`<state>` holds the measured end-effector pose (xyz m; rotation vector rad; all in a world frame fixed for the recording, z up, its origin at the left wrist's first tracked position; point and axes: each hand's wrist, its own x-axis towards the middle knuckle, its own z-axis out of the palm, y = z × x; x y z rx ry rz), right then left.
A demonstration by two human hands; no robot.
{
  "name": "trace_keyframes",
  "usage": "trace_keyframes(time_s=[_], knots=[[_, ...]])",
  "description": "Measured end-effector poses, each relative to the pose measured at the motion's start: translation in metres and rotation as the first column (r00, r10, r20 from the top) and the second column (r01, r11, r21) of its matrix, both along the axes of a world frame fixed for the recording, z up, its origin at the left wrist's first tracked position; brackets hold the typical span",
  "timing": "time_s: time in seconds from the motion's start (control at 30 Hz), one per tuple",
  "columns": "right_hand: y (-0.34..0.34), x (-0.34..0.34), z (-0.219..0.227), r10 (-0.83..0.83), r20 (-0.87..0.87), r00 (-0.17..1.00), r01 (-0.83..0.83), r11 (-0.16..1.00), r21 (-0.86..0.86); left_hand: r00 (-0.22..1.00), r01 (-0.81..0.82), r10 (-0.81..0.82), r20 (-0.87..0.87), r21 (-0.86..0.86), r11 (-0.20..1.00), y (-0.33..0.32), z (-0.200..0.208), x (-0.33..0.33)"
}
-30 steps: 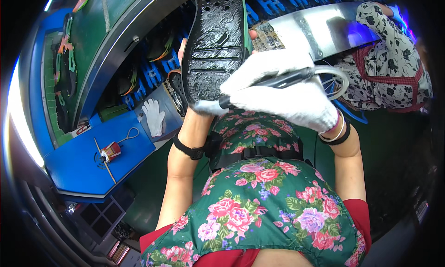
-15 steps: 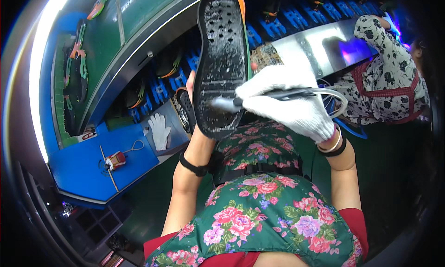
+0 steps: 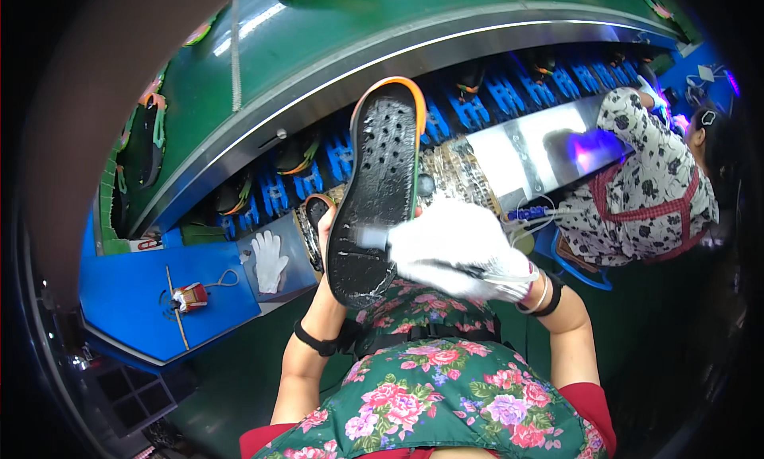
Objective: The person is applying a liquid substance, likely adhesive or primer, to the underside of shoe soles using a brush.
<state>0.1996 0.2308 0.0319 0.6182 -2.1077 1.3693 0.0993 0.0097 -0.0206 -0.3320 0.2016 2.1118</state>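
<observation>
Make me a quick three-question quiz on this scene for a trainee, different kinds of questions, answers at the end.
1. True or false: the right hand holds a brush.
2. What does the left hand hold? A, a hammer; B, a black shoe sole; C, a bottle.
3. Fill in: the unworn white glove lies to the ___ of the sole.

Key: 1, true; 2, B; 3, left.
</observation>
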Motion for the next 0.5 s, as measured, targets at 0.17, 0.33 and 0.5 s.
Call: trace_keyframes(time_s=[0.17,0.33,0.5], knots=[[0.017,0.016,0.005,0.039,0.258,0.965,0.115,0.824,-0.555,0.909,0.106,-0.059,-0.412,0.091,0.99,-0.033,0.031,-0.018],[0.013,0.017,0.003,0.051,0.474,0.879,0.317,0.68,-0.662,0.824,0.095,0.023,-0.567,0.179,0.979,-0.056,0.078,-0.093],[-0.008,0.001,-0.03,0.075,0.54,0.839,0.372,0.646,-0.667,0.897,-0.3,0.364,-0.25,0.259,0.918,-0.048,0.084,-0.223]])
